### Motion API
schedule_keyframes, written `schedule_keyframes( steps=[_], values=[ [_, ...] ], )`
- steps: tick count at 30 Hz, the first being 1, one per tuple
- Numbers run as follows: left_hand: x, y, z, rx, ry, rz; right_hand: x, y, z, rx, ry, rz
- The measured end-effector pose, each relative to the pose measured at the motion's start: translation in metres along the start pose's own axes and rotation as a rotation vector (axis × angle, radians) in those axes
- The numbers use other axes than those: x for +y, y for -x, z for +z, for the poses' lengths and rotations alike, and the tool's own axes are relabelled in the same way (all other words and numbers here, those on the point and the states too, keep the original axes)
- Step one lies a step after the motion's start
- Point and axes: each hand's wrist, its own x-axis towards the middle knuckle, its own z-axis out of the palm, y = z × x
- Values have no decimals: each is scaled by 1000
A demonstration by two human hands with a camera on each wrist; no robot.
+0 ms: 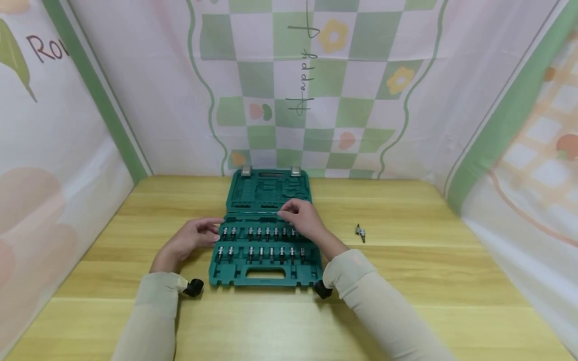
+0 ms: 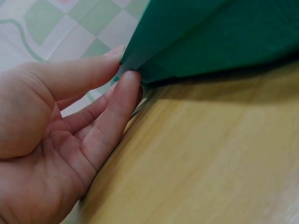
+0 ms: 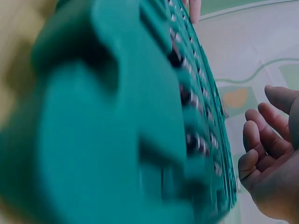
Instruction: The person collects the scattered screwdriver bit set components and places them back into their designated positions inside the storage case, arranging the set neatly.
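A green plastic case [image 1: 265, 275] lies unfolded on the table, its lid [image 1: 266, 186] laid back. Several metal socket bits [image 1: 272, 253] stand in two rows in its near half. My left hand [image 1: 191, 238] pinches the case's left edge between thumb and fingers; the left wrist view shows the fingertips [image 2: 127, 84] at a corner of the green shell [image 2: 210, 51]. Above the far right of the bit rows, by the hinge, hovers my right hand [image 1: 304, 220]. Its fingers [image 3: 266, 135] are loosely bent, with nothing visible between them. It covers some bits at the upper row's right end.
Two more socket bits [image 1: 360, 232] lie together on the wooden table [image 1: 406, 281], right of the case. Printed cloth walls [image 1: 316, 75] close off the back and both sides. A black wrist camera [image 1: 322, 289] sits close to the case's near right corner.
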Motion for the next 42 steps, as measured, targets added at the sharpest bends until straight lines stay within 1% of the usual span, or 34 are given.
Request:
schedule_keyframes(
  steps=[8, 14, 21, 25, 30, 36, 42],
  values=[
    [0, 0, 0, -4, -17, 27, 12, 0, -26, -8, 72, 41],
    [0, 0, 0, 0, -13, 23, 24, 2, -43, -22, 101, 60],
    [-1, 1, 0, 6, -14, 22, 39, 4, -61, -19, 114, 44],
    [-1, 1, -1, 1, -18, 26, 47, 5, -71, -17, 141, 43],
    [-1, 1, -1, -8, -16, 31, 54, 9, -84, -3, 168, 66],
    [-3, -1, -1, 7, -17, 12, 65, 13, -96, -15, 211, 78],
    [-3, -2, -1, 6, -13, 15, 76, 16, -110, -3, 250, 97]
  ],
)
